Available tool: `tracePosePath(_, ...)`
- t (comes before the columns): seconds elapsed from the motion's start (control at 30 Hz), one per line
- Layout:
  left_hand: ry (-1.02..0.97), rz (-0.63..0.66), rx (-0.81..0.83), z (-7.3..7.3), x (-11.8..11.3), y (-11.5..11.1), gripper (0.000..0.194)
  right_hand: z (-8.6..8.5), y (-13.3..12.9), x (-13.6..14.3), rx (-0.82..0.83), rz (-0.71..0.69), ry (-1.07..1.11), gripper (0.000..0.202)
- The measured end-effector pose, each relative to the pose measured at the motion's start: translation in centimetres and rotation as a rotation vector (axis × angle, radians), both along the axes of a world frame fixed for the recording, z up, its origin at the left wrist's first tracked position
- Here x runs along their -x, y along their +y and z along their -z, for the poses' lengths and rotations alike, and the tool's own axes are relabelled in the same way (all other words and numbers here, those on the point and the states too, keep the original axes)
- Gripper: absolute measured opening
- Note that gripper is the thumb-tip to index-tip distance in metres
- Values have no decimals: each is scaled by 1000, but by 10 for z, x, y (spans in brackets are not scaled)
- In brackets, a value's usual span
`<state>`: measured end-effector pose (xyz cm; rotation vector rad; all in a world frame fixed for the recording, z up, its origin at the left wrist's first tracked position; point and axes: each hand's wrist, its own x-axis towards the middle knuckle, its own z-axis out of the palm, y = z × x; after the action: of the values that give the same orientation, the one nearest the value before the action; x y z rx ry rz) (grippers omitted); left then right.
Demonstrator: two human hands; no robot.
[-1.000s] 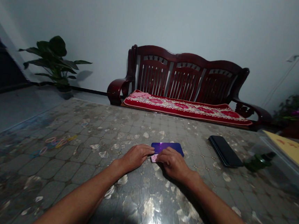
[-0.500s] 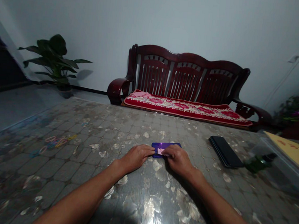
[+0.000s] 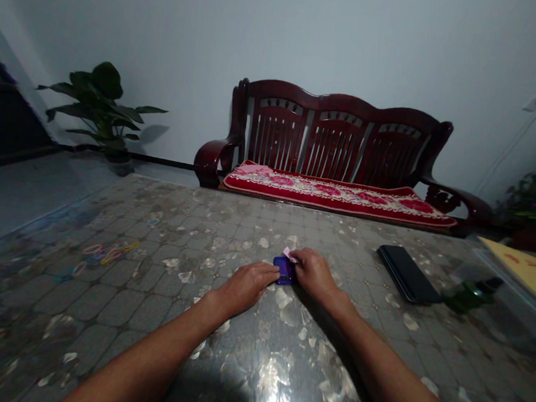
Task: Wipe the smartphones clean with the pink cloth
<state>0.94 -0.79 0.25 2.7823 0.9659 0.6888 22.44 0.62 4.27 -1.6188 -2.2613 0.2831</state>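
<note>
A shiny purple flat object (image 3: pixel 284 269), like a phone or its case, lies on the patterned tabletop between my hands, its right part hidden behind my right hand. My left hand (image 3: pixel 252 281) rests at its left edge with the fingertips pressed on it, fingers together. Pinched in the fingers of my right hand (image 3: pixel 313 269) is a small pink-and-white cloth or paper (image 3: pixel 289 253), which sticks out at the object's far edge.
A black phone or wallet (image 3: pixel 407 274), a green bottle (image 3: pixel 469 295) and a clear box with a yellow sheet (image 3: pixel 525 264) are at the right. Colourful bands (image 3: pixel 104 254) lie left. Behind the table (image 3: pixel 192 213) stands a wooden bench (image 3: pixel 334 141).
My right hand has moved slightly toward the far side with the pink piece, from over the purple object to its far edge. My left hand stays at the left edge.
</note>
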Motion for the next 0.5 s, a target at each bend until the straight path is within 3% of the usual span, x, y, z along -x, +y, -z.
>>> tracePosePath(0.13,-3,-3,-7,-1,-1,-1,45,3,-1,15,2,-123,-12,34)
tracePosePath(0.2,-1,-6,-6,-2,-1,-2,43,4,-1,13,3,-118,-45,34)
tracePosePath(0.5,26,-29,-42,7,0,1,44,0,0,-49,22,178,-108,37)
